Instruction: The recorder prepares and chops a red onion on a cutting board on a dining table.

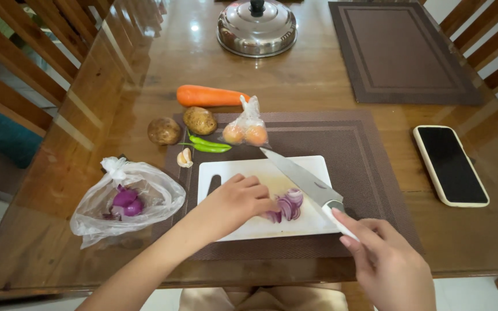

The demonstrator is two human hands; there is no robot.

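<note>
- Red onion (286, 207), partly cut into slices, lies on the white cutting board (260, 173), which rests on a brown placemat (364, 155) on the wooden tabletop (295, 86).
- Left hand (234, 204) presses down on the onion, fingers curled over it from the left.
- Right hand (384, 259) is clamped on the white handle of a kitchen knife (301, 175); the blade points up and left across the board, just above the slices.
- Left of the board, a clear plastic bag (125, 198) holds more purple onion pieces.
- Beyond the board lie garlic cloves (185, 157), green chillies (208, 144), two potatoes (183, 126), a carrot (208, 96) and a small bag of two round orange items (246, 129).
- A phone (451, 164) lies face up to the right, well apart from the board.
- A steel lid (256, 26) and a second placemat (399, 49) sit at the far end.
</note>
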